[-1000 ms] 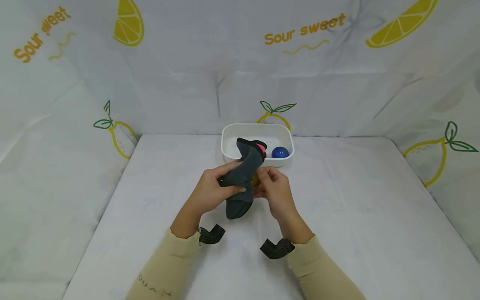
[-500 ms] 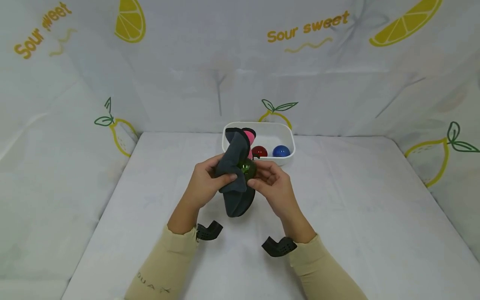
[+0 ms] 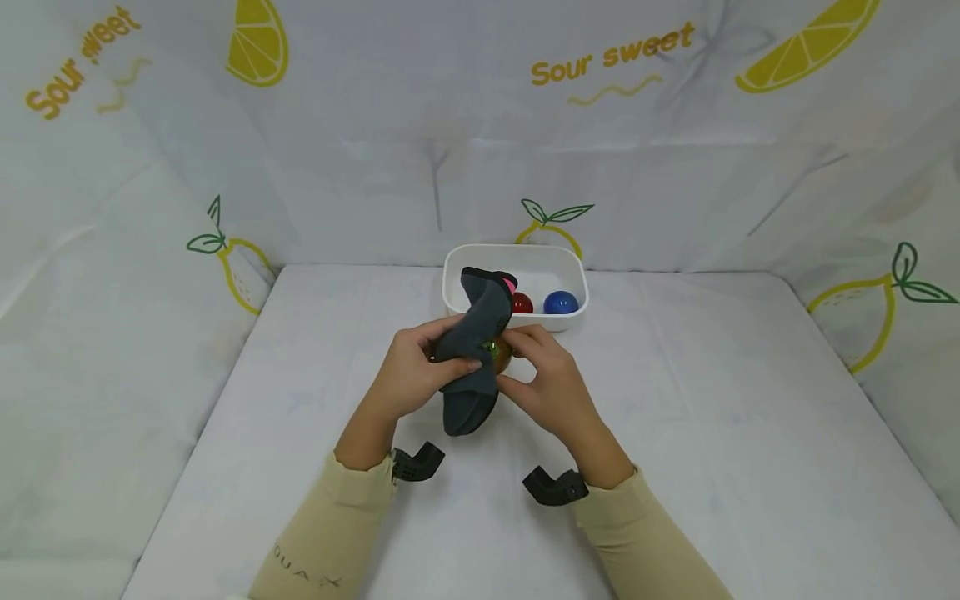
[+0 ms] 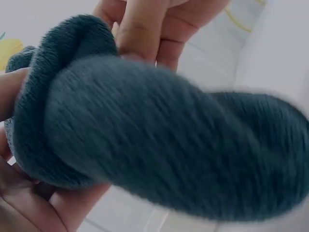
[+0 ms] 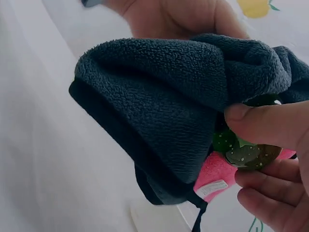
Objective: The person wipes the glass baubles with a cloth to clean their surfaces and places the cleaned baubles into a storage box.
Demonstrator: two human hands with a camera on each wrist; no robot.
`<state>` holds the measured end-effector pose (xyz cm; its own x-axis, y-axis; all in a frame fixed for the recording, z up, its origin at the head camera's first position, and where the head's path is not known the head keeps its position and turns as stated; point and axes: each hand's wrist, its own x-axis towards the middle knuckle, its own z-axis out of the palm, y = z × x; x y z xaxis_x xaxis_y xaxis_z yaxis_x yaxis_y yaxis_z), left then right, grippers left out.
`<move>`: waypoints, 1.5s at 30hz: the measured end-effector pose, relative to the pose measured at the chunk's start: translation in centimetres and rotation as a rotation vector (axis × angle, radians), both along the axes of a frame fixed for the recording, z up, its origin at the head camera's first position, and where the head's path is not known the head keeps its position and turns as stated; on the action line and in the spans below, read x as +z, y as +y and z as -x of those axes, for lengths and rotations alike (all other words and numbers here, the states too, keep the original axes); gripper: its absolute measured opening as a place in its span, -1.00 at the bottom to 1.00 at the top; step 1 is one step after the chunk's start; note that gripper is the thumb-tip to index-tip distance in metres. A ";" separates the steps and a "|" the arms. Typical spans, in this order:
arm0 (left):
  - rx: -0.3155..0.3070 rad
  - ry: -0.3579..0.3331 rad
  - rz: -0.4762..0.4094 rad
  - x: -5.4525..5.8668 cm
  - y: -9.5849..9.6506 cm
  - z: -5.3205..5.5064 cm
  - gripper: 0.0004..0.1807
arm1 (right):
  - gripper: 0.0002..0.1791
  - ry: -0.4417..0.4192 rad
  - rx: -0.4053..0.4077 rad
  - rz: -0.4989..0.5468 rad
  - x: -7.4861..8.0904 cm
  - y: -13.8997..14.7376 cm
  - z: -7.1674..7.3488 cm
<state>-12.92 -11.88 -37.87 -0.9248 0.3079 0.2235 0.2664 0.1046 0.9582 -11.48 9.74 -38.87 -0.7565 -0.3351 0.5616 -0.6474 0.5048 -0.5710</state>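
A dark blue-grey terry cloth (image 3: 480, 329) with black edging hangs bunched over the table, folded round a shiny ball (image 3: 501, 355). My left hand (image 3: 408, 371) grips the cloth from the left, thumb on top. From the right, my right hand (image 3: 551, 375) pinches the ball between thumb and fingertips. The right wrist view shows the ball (image 5: 248, 153) as green and brown with pale specks, partly covered by cloth. A pink underside (image 5: 215, 176) with a white label shows there too. In the left wrist view the cloth (image 4: 159, 130) hides most of the work.
Behind the hands a white tub (image 3: 551, 323) stands at the table's far edge, holding a red ball (image 3: 522, 303) and a blue ball (image 3: 560, 302). Black wrist cameras (image 3: 418, 462) stick out inward from both sleeves. Lemon-print sheeting (image 3: 360, 200) surrounds the table.
The cloth has shifted left, uncovering the red ball. Midway it swung open, showing more of the patterned ball; now it covers more of it again. My right fingers have changed their hold.
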 end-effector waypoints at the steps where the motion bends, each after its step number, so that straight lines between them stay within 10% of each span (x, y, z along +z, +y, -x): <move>1: 0.000 0.002 -0.012 0.0 -0.1 0.0 -0.42 | -0.35 -0.034 0.012 0.039 0.0 -0.1 0.0; 8: -0.069 0.009 -0.120 0.0 -0.3 0.0 -0.41 | -0.46 -0.366 0.023 0.331 0.0 0.0 0.0; 27: -0.121 0.096 -0.178 -0.1 0.1 -0.3 -0.40 | -0.41 -0.819 0.241 0.529 0.1 0.4 0.4; 35: -0.095 0.125 -0.210 0.0 0.0 -0.4 -0.56 | -0.30 -0.670 0.324 0.511 -0.3 0.9 0.5; 45: 0.011 0.051 -0.175 0.2 -0.2 -0.3 -0.60 | -0.36 -0.385 0.189 0.389 0.1 0.6 0.2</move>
<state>-12.59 -12.08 -37.67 -0.9140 0.2502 0.3195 0.3149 -0.0592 0.9473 -11.65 10.32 -38.74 -0.8780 -0.3081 0.3663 -0.4145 0.1066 -0.9038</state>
